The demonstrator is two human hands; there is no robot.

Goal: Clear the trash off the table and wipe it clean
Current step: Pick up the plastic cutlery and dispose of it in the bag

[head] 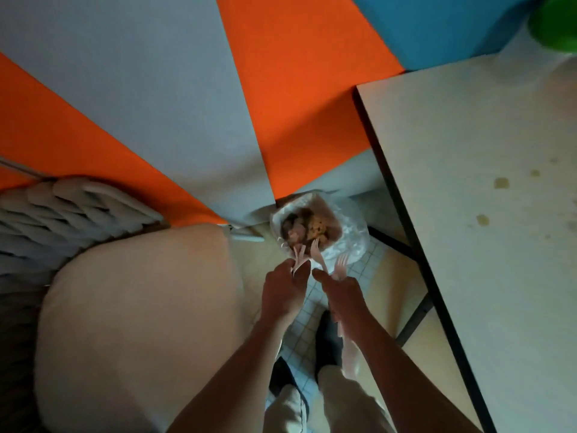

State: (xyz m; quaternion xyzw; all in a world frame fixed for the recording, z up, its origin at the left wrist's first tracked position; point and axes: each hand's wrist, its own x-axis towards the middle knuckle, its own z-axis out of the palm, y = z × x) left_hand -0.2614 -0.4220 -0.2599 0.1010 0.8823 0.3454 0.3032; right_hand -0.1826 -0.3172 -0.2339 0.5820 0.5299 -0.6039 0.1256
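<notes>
A small bin [315, 228] lined with a clear plastic bag stands on the tiled floor against the wall, with crumpled trash and food scraps inside. My left hand [282, 290] pinches pale pink plastic cutlery [300, 257] just above the bin's near rim. Close to its right, my right hand [342, 295] grips pink plastic forks [340, 266] whose tines point toward the bin. The pale table [487, 189] stretches along the right and carries several brownish stains [501, 182].
A beige cushioned seat [137, 323] with a grey woven back fills the lower left. Orange and grey wall panels rise behind the bin. A blue block and a green object [559, 23] sit at the top right. My shoes and trouser legs show below my hands.
</notes>
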